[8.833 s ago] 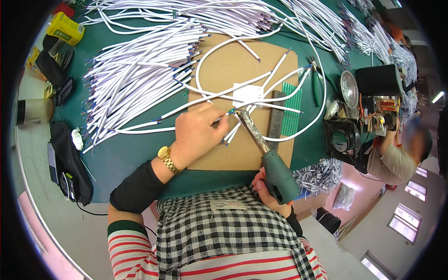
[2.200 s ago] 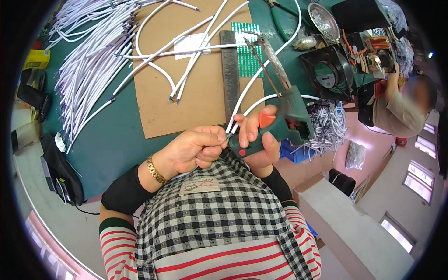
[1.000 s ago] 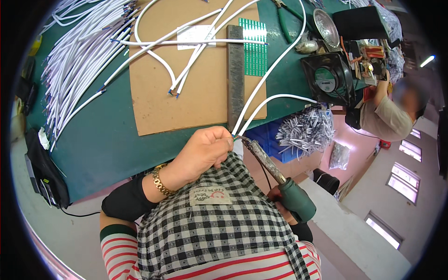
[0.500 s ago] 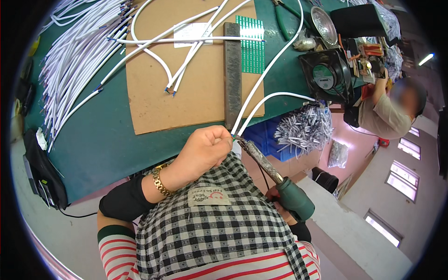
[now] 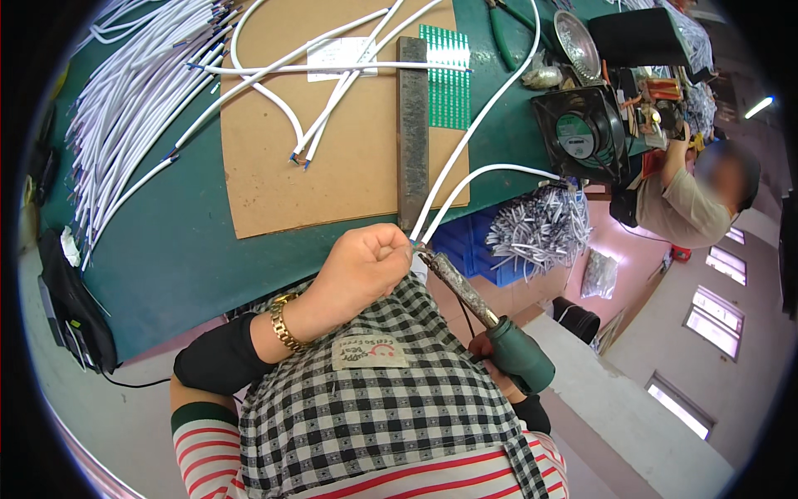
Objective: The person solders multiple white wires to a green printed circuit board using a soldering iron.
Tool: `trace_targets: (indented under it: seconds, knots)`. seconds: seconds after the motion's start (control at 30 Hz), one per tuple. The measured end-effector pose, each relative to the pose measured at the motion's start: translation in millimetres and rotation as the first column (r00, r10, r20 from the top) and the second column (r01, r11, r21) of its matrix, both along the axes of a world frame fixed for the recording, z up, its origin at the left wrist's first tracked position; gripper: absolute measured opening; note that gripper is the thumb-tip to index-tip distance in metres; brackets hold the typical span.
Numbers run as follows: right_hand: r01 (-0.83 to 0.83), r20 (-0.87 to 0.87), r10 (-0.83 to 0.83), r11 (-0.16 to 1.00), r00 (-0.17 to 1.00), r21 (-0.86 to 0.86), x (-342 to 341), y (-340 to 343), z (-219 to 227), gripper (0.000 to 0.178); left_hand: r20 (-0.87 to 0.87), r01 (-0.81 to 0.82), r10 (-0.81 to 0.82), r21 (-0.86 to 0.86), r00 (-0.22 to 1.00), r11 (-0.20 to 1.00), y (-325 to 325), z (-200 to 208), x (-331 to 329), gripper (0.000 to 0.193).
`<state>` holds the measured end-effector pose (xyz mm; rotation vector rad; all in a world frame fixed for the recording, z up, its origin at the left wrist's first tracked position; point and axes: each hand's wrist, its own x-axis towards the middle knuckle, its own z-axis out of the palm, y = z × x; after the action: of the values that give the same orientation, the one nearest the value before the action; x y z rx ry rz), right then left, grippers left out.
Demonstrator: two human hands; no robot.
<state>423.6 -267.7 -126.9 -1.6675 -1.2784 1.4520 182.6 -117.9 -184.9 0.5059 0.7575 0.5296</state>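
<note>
My left hand (image 5: pixel 363 264) is closed in a pinch at the table's front edge, on the thin wire ends of a white cable (image 5: pixel 466 137). A second white cable (image 5: pixel 478 175) runs in to the same spot. In my right hand (image 5: pixel 489 353) is a soldering iron (image 5: pixel 464 287) with a green handle. The handle hides most of those fingers. The iron's tip lies right beside the pinched wires, at my left fingertips; whether it touches them I cannot tell.
A dark metal bar (image 5: pixel 412 141) and a green circuit board panel (image 5: pixel 449 104) lie on cardboard (image 5: pixel 291 195). White cables (image 5: pixel 137 116) are heaped at left. A fan (image 5: pixel 580 137), green-handled pliers (image 5: pixel 500 37) and a metal dish (image 5: pixel 575 46) stand right. A co-worker (image 5: pixel 686 195) sits beyond.
The whole view has shifted slightly. The soldering iron sits a little lower and further left against the wires; my left hand keeps its pinch.
</note>
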Motion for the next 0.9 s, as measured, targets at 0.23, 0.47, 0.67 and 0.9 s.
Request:
trace_targets:
  seconds: [0.23, 0.47, 0.67, 0.9]
  knots:
    - [-0.128, 0.156, 0.145, 0.985, 0.977, -0.116, 0, 8, 18, 0.018, -0.031, -0.004, 0.005, 0.003, 1.000, 1.000, 1, 3, 0, 0.008]
    - [0.092, 0.063, -0.086, 0.990, 0.994, -0.110, -7, 5, 16, 0.015, -0.054, 0.012, -0.012, -0.003, 0.998, 1.000, 2, 5, 1, 0.007]
    - [-0.082, 0.230, 0.120, 0.983, 0.966, -0.167, 1, 4, 13, 0.018, -0.052, 0.026, -0.025, 0.013, 0.998, 1.000, 3, 5, 1, 0.007]
    - [-0.141, 0.157, 0.165, 0.978, 0.974, -0.156, 4, 1, 16, 0.016, -0.074, 0.034, -0.032, 0.031, 0.997, 0.999, 3, 5, 1, 0.008]
